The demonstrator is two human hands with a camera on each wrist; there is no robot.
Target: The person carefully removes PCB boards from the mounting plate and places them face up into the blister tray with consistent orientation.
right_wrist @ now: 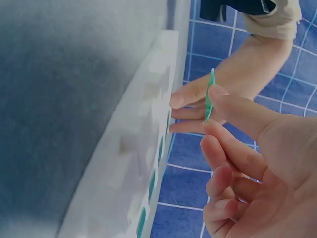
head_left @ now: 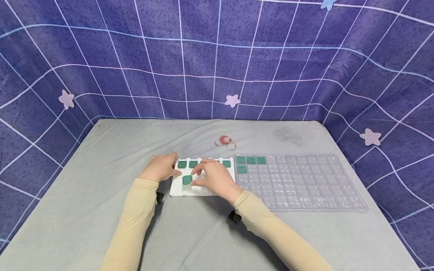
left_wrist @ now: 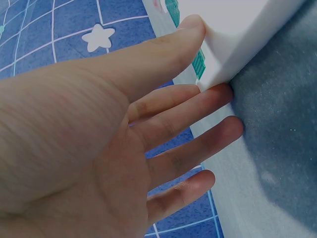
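Note:
My right hand (head_left: 217, 179) pinches a small green square circuit board (head_left: 187, 180) between thumb and index finger, above the white tray (head_left: 178, 188). Seen from the right wrist, the board (right_wrist: 210, 96) stands edge-on, raised off the tray, with the other fingers curled below it. At the tray's left end is my left hand (head_left: 159, 168). In the left wrist view, its thumb lies on the top of the white tray (left_wrist: 223, 54) and its forefingers meet the side, while the outer fingers extend past it. More green boards (head_left: 182, 164) sit along the tray's back row, partly hidden by my right hand.
Right beside the white tray lies a clear plastic tray (head_left: 305, 184) with many small compartments. Several green boards (head_left: 251, 160) occupy its back-left corner. Red marks (head_left: 225, 142) show on the grey cloth behind. A blue gridded curtain (head_left: 217, 56) encloses the table's far side.

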